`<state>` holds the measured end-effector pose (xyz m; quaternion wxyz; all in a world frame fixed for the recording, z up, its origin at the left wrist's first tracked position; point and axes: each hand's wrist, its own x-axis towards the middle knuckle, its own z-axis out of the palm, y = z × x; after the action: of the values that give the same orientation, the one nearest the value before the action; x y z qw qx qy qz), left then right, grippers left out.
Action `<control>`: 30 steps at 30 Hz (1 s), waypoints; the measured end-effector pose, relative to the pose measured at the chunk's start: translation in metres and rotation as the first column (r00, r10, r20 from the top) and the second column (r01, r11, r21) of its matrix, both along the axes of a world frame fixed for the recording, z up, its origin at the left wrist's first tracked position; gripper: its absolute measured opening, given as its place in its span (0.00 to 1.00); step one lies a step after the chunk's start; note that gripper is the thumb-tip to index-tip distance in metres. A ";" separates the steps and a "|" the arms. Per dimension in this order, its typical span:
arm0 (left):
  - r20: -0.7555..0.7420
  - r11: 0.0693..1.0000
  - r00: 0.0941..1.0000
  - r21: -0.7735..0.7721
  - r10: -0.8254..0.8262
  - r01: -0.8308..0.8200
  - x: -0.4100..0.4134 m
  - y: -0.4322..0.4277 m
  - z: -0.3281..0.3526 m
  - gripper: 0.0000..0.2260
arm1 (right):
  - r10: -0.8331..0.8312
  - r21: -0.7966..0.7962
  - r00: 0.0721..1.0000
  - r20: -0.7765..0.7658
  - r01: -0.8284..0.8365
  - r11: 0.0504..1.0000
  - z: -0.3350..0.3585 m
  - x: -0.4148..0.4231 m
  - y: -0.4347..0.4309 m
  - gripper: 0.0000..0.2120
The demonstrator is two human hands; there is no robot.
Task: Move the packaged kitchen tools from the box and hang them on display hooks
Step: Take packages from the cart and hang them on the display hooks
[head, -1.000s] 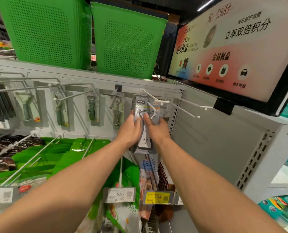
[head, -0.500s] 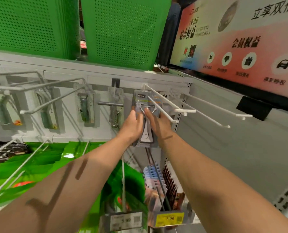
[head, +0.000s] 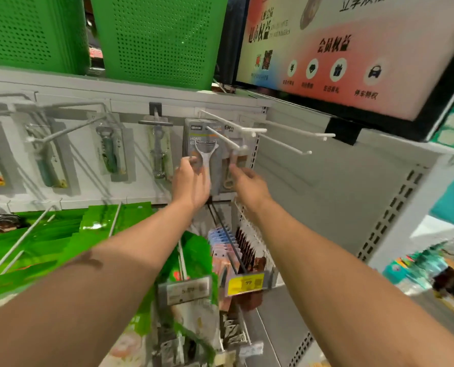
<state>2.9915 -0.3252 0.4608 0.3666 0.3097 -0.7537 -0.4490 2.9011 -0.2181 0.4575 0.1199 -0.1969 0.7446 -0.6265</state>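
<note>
A grey packaged peeler (head: 198, 139) hangs on a white display hook (head: 222, 137) at the back panel, in front of more of the same packs. My left hand (head: 190, 184) holds the pack's lower left edge with thumb and fingertips. My right hand (head: 248, 185) is just off to the right, its fingers loose and pointing at a neighbouring pack with a brownish tool (head: 234, 157). The box is out of view.
Two bare white hooks (head: 297, 131) jut out to the right. Further packaged tools (head: 109, 152) hang to the left. Green baskets (head: 162, 41) stand on the shelf above, beside a large sign (head: 339, 49). Green packs (head: 48, 234) and price tags (head: 244, 283) hang below.
Both hands pressed on the peeler pack before. My right hand has come off it and moved right; my left hand has shifted to the pack's left edge. The view has moved closer.
</note>
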 end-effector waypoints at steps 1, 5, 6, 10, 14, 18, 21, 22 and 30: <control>0.016 1.000 1.000 -0.015 -0.015 0.016 0.004 0.015 -0.002 0.13 | -0.015 -0.016 1.000 0.012 0.015 1.000 -0.003 0.006 0.019 0.19; 0.017 0.996 0.995 0.011 -0.094 0.094 0.023 0.096 -0.012 0.11 | -0.117 -0.036 0.992 0.045 0.119 0.992 -0.026 0.041 0.104 0.15; 0.031 0.992 0.992 0.026 -0.122 0.121 0.030 0.121 -0.017 0.11 | -0.143 -0.031 0.988 0.062 0.145 0.989 -0.035 0.051 0.129 0.16; 0.092 0.952 0.950 0.105 -0.298 0.288 0.048 0.211 -0.038 0.14 | -0.224 0.017 0.968 0.117 0.223 0.975 -0.088 0.066 0.221 0.23; 0.183 0.848 0.829 0.176 -0.528 0.501 0.052 0.299 -0.084 0.13 | -0.384 0.080 0.904 0.188 0.376 0.923 -0.135 0.103 0.323 0.23; 0.291 0.715 0.653 0.253 -0.699 0.652 0.055 0.379 -0.139 0.09 | -0.519 0.154 0.810 0.274 0.495 0.855 -0.182 0.148 0.411 0.16; 0.367 0.635 0.524 0.339 -0.769 0.695 0.043 0.423 -0.199 0.12 | -0.604 0.217 0.721 0.341 0.565 0.796 -0.242 0.159 0.462 0.19; 0.377 0.612 0.491 0.355 -0.786 0.707 0.042 0.435 -0.215 0.12 | -0.625 0.247 0.687 0.370 0.576 0.779 -0.263 0.162 0.476 0.18; 0.562 0.483 0.161 0.491 -0.812 0.725 0.013 0.483 -0.375 0.17 | -0.766 0.512 0.266 0.585 0.611 0.603 -0.449 0.180 0.552 0.21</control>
<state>3.0048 0.1581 0.0862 -0.2702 0.0561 -0.8537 -0.4415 3.0814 0.3336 0.0080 0.1532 0.4434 0.6815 -0.5617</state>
